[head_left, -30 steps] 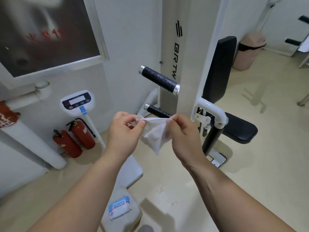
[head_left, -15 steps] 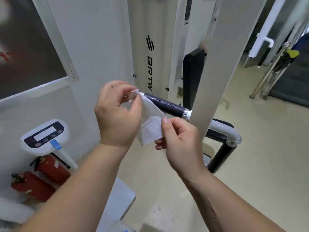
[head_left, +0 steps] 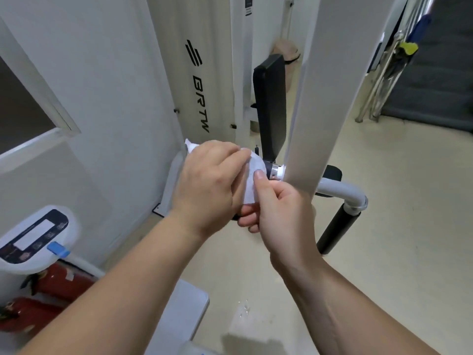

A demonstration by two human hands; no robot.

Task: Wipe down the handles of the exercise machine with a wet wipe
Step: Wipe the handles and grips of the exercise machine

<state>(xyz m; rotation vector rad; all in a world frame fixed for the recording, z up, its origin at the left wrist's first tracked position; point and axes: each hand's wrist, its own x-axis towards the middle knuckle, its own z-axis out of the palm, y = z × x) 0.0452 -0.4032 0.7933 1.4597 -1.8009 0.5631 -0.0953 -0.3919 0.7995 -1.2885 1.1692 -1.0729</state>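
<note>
Here, centre frame: the left hand [head_left: 210,180] is curling over the wet wipe [head_left: 252,180], wrapping it around the black handle [head_left: 268,168], which is mostly hidden beneath. The right hand [head_left: 281,211] is pinching the wipe's lower edge, likely keeping it taut for full coverage.

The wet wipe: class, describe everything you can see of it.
The wet wipe is thin, white and slightly see-through, wrapped over the machine's black handle. The left hand grips it from above, hiding most of it; the right hand pinches its near edge under the thumb. One corner pokes out beyond the left hand.
</note>
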